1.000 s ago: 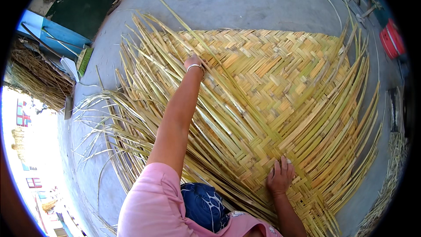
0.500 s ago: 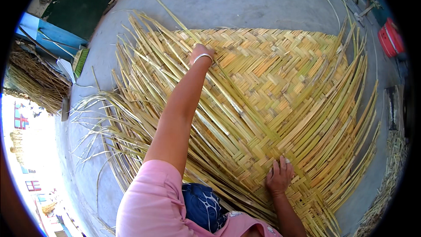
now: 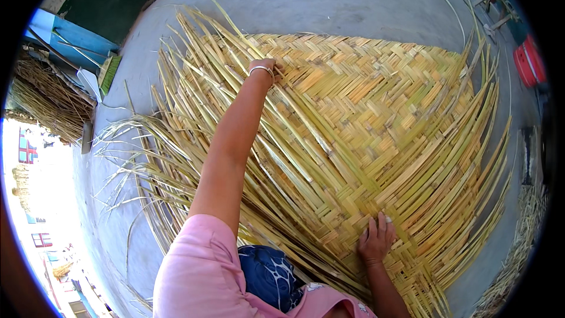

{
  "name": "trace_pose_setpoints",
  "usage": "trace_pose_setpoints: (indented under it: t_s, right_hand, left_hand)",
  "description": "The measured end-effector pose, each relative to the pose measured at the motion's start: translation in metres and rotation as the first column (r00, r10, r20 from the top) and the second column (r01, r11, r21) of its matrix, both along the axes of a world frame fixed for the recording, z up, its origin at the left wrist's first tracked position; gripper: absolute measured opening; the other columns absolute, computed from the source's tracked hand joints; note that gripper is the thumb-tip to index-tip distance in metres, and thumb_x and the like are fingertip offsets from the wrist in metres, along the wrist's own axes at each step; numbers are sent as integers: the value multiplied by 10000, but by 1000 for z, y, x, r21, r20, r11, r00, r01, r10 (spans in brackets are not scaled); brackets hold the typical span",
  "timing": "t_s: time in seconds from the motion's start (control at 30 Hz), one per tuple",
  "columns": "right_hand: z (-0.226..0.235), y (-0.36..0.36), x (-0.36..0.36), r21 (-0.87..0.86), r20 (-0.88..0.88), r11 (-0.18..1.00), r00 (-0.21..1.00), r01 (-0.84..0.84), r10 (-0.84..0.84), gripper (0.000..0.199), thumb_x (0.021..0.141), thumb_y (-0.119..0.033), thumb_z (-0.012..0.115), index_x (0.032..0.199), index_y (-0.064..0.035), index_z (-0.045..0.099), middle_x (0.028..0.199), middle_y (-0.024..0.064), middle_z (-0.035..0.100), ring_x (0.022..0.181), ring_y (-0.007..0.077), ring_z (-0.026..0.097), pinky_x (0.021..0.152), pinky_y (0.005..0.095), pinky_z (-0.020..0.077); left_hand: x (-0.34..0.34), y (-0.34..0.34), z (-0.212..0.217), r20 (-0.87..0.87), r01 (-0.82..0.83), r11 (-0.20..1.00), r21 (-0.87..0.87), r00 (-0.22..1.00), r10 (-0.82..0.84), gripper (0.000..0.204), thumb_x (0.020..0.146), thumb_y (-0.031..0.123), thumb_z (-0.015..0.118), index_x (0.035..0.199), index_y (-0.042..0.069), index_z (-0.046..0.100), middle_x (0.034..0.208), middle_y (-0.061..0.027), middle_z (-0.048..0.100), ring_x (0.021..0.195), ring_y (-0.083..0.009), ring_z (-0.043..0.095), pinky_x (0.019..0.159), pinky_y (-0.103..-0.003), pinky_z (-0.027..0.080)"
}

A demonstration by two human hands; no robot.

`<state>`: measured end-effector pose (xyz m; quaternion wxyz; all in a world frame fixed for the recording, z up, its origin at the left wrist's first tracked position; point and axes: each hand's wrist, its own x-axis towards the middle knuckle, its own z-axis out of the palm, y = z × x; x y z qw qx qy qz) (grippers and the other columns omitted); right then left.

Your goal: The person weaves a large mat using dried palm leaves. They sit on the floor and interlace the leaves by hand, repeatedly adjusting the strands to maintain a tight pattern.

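A half-woven mat (image 3: 376, 97) of flat yellow-green split reed strips lies on the floor, its far part in a tight zigzag weave. Along its left side, long loose strips (image 3: 194, 76) fan out, and more loose strips (image 3: 465, 165) spread on the right. My left hand (image 3: 268, 68), with a bracelet at the wrist, reaches to the far left part of the weave. Its fingers are curled closed on a reed strip, partly hidden by the hand. Nearer me, my right hand (image 3: 375, 240) rests on the woven part, fingers stretched out, something whitish at one fingertip.
On the left lean a green-bristled broom (image 3: 109, 73) and a heap of dry stalks (image 3: 47, 100). A red container (image 3: 529, 62) stands at the far right, near a wooden frame (image 3: 497, 3). Straw (image 3: 521, 247) lies along the right edge.
The view has tilted slightly. My left hand has shifted a little to the left and stays at the strips; my right hand remains at the same place on the mat.
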<state>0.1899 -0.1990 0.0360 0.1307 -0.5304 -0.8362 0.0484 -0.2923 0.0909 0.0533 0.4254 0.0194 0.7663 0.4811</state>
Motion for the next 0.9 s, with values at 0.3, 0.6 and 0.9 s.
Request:
trace_pose_setpoints:
  t_s: [0.3,0.6,0.9]
  right_hand:
    - [2,2,-1,16,-1,1000,1000,-4,4,335,740,-148,556,1069,-85,555,1265,124,479,1142,328,431,965,475,325]
    - [2,2,-1,27,-2,1000,1000,-2,2,325,737,-143,564,1057,-87,558,1270,125,474,1130,331,440,956,479,335]
    - [3,0,-1,0,-2,1000,1000,6,-6,348,721,-157,578,1063,-99,557,1266,115,478,1136,324,434,970,475,322]
  left_hand:
    - [-5,2,-4,56,57,998,-29,997,-55,179,887,221,547,850,51,589,772,-60,656,668,-197,663,506,-290,473]
    - [-8,2,-7,63,26,999,22,998,-27,173,877,237,571,829,71,582,758,-56,645,681,-200,659,499,-303,472]
    - [-33,-6,-2,46,55,997,57,997,-58,177,868,256,590,794,95,589,727,-49,646,604,-180,602,516,-310,471]
